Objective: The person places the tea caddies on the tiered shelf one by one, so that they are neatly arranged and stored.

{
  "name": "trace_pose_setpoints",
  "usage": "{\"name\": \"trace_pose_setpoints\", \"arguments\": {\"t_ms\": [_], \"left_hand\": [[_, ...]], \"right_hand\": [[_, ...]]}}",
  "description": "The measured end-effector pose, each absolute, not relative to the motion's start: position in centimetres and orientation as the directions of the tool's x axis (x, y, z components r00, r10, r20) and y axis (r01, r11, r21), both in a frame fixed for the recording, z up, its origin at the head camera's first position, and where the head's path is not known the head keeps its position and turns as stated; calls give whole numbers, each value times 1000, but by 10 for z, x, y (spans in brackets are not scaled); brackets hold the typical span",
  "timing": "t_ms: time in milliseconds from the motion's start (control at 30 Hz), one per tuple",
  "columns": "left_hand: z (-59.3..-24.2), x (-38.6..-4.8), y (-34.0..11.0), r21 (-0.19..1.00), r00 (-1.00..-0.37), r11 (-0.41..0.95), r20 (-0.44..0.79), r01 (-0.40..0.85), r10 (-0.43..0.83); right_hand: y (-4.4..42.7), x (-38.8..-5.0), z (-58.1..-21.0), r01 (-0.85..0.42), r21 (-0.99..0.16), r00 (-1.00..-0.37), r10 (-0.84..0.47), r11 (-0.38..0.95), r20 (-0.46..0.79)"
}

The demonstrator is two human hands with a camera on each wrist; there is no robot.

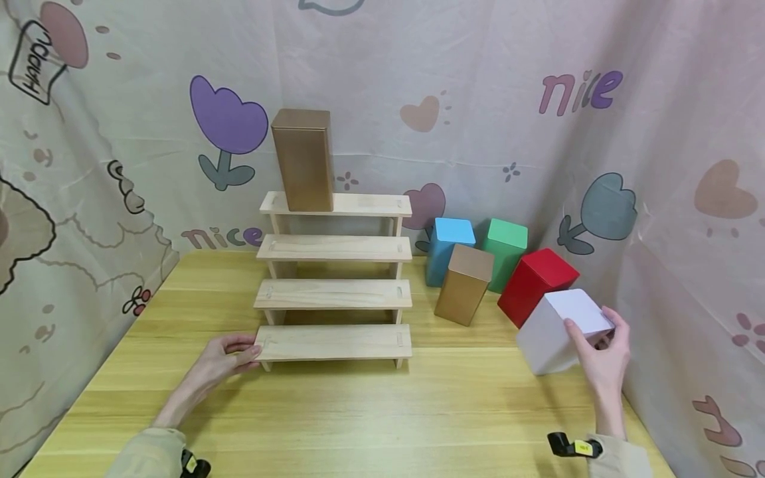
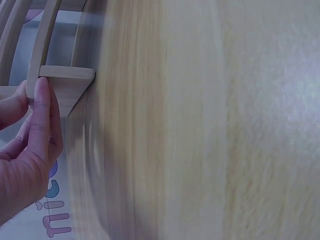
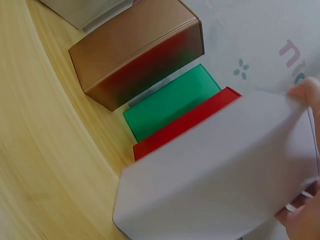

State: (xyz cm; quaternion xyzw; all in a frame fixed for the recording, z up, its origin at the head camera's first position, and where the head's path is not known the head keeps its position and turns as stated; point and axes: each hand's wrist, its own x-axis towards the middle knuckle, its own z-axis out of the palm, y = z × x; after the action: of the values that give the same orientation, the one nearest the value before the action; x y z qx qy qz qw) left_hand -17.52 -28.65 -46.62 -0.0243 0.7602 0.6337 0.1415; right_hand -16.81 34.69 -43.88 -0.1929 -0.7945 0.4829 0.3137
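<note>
My left hand (image 1: 218, 365) pinches the left end of the lowest board of a pale wooden four-step stand (image 1: 335, 342); the left wrist view shows thumb and fingers on either side of that board end. At the right, my right hand (image 1: 606, 365) grips a white box (image 1: 546, 338) near its top, thumb on one side and fingers on the other. Whether the box's base touches the table cannot be told. Directly behind it stands a red box (image 1: 534, 282). One tall brown box (image 1: 305, 166) stands upright on the left part of the top step.
Between stand and white box are a shorter brown box (image 1: 463, 285), a blue box (image 1: 445, 249) and a green box (image 1: 508, 249), close together. All rest on a wooden table (image 1: 358, 418). A patterned cloth (image 1: 370, 79) hangs behind and along both sides.
</note>
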Motion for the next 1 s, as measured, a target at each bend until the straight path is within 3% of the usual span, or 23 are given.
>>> {"name": "trace_pose_setpoints", "arguments": {"t_ms": [233, 467, 633, 1000], "left_hand": [[-467, -175, -287, 957, -960, 199, -242, -212, 142], [-466, -174, -287, 959, -962, 195, -234, -205, 140], [-466, -174, -287, 960, -963, 196, -231, -202, 139], [-467, -174, -287, 961, -964, 195, -225, -196, 140]], "right_hand": [[340, -173, -439, -119, -925, -807, 507, 361, 302], [335, -171, -438, -37, -932, -852, 475, 362, 219], [334, -171, -440, -73, -941, -888, 407, 330, 211], [326, -175, -441, -133, -896, -939, 236, 424, 251]]}}
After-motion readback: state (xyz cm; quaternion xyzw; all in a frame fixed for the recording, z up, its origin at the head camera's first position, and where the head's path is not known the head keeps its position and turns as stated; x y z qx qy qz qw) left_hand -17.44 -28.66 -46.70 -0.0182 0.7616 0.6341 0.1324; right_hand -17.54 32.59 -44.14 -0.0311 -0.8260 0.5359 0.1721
